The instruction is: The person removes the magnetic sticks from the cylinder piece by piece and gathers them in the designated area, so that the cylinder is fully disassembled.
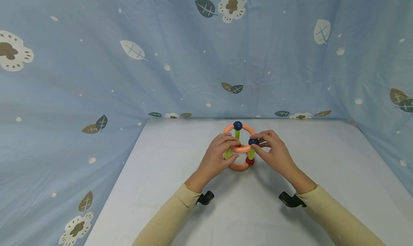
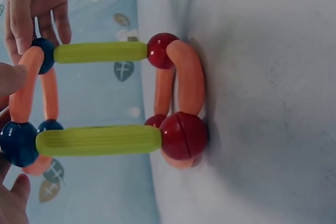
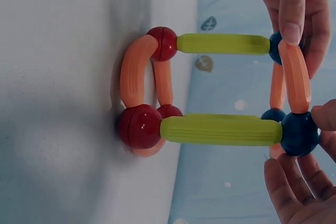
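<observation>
A toy frame stands upright on the white table: an upper ring of orange curved rods (image 1: 240, 149) and blue balls (image 1: 237, 125), green rods (image 2: 100, 140) as posts, and a lower orange ring with red balls (image 3: 139, 126). My left hand (image 1: 217, 156) holds the upper ring's left side, fingers curled around a blue ball (image 2: 19, 144). On the right, my right hand (image 1: 275, 153) pinches another blue ball (image 1: 253, 142) between thumb and fingers. In the right wrist view that ball (image 3: 300, 133) joins a green rod (image 3: 220, 130) and an orange rod.
The white table (image 1: 167, 160) extends around the toy. A blue cloth (image 1: 193, 59) with flowers and leaves hangs behind it and at the sides. Black wrist mounts (image 1: 205, 198) show below both hands.
</observation>
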Demonstrator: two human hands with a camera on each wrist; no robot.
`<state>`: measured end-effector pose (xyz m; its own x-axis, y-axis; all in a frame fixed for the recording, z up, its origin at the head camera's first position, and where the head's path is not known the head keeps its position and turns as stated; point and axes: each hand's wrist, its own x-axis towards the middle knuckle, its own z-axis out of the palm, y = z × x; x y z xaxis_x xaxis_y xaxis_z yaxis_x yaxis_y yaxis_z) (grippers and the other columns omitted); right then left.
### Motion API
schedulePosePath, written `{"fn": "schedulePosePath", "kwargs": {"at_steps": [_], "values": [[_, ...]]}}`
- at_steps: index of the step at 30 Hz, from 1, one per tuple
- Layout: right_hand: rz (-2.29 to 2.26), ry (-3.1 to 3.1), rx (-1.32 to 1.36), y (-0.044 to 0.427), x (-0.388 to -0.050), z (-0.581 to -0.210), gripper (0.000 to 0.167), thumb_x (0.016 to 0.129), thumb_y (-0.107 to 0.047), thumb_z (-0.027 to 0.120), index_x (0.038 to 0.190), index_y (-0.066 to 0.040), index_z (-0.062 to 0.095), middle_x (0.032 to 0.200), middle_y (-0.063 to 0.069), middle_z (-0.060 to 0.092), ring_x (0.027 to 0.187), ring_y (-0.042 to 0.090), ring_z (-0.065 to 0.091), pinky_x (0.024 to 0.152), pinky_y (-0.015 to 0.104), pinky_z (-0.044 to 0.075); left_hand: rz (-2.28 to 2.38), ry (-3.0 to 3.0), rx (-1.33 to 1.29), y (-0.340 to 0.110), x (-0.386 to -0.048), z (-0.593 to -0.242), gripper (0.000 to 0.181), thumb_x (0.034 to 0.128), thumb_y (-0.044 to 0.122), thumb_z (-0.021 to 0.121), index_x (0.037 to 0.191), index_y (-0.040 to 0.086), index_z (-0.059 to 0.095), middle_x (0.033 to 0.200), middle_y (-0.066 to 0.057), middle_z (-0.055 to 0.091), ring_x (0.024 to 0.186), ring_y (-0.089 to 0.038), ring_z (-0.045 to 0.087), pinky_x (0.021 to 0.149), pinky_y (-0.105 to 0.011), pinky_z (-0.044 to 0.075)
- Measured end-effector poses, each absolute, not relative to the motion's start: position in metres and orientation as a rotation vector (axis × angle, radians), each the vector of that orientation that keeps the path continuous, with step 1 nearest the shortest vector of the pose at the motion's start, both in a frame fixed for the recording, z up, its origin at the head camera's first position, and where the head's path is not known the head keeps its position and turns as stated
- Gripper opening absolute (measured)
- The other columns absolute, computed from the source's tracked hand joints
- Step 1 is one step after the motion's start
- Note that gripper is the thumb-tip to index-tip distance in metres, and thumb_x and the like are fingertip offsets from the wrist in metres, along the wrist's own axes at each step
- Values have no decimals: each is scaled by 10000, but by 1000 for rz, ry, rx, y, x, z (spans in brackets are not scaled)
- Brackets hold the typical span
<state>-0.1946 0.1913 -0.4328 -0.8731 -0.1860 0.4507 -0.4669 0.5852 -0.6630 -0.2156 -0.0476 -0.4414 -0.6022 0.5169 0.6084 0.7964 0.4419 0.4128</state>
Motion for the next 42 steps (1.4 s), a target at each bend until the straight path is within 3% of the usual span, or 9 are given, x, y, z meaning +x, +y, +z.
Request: {"fn": "schedulePosePath", "kwargs": {"at_steps": [11,27,42], "values": [[1176,-2480,541,192,-195,-433,307,902,-70,778,1198,-65,700,1144,103,567,971,229,621,837,477,599,-925,-2234,-1145,-46,-221,-445,240,858,136,839,1088,181,790,1113,38,677,1139,-147,570,1038,-285,440],[1184,-2474,533,190,-195,-434,302,905,-63,774,1197,-78,700,1136,100,558,975,232,632,839,483,597,-795,-2235,-1188,-49,-224,-444,248,870,198,827,1115,222,798,1097,49,724,1176,-215,598,1092,-354,414],[1158,-2478,540,191,-196,-434,297,914,-71,766,1204,-80,700,1133,101,560,973,232,638,839,480,596,-779,-2207,-1213,-49,-227,-445,227,882,226,810,1109,233,801,1074,51,716,1175,-196,595,1090,-357,413]]}}
